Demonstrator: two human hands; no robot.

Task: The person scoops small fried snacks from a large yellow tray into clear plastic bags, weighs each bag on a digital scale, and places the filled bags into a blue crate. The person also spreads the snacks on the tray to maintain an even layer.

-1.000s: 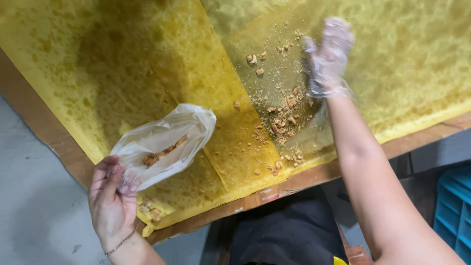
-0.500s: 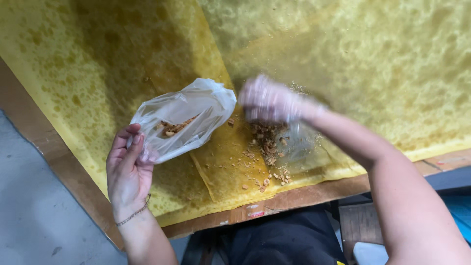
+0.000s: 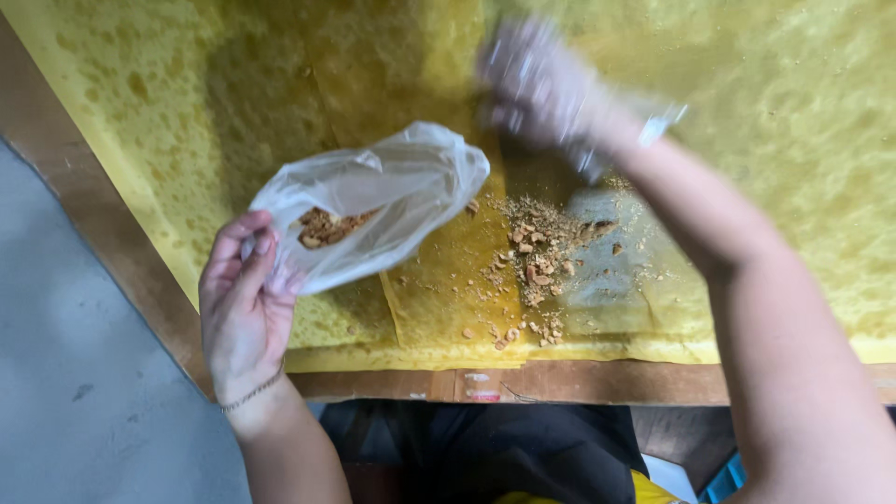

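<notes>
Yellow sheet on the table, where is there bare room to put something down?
The yellow oil-stained sheet is bare at far left, beyond the clear plastic bag pinched in the left hand, and at far right past the gloved right hand. The middle is crowded with brown crumbs.

We see one package: clear plastic bag [image 3: 373,210] | left of centre of the frame | crumpled, whitish-clear, brown crumbs inside | pinched at its lower left end by the left hand [image 3: 245,308] | small red-and-white label [image 3: 481,387] on the table edge, bottom centre
</notes>
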